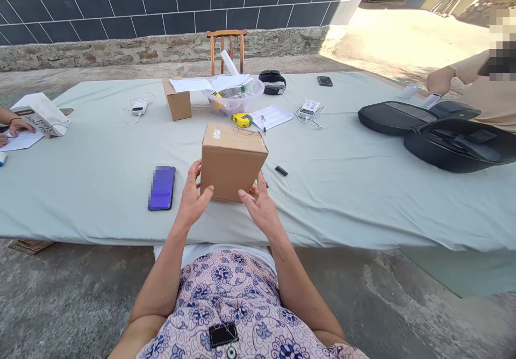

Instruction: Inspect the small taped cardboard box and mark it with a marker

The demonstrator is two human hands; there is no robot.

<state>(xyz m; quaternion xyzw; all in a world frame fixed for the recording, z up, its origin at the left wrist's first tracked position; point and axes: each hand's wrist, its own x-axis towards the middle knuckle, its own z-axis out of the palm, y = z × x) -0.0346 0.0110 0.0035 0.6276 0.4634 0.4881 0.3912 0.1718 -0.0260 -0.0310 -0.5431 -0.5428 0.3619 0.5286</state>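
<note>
A closed brown cardboard box [231,168] is between my two hands over the near side of the table. My left hand [193,195] grips its left side, thumb on the face toward me. On the lower right, my right hand [260,203] holds it, its thumb also on the near face and the other fingers partly hidden behind. The box is tilted, and a small black-and-white mark shows on its top. Just right of it lies a small black piece [281,171]. A phone [162,188] with a purple screen lies to the left of my left hand.
On the cloth-covered table [342,203] stand a second box [178,105], a plastic basket [229,105], a yellow tape measure [242,120], paper [278,116] and white devices with cables. Open black cases [447,138] lie right, near another person. Another person's hand [20,127] is far left.
</note>
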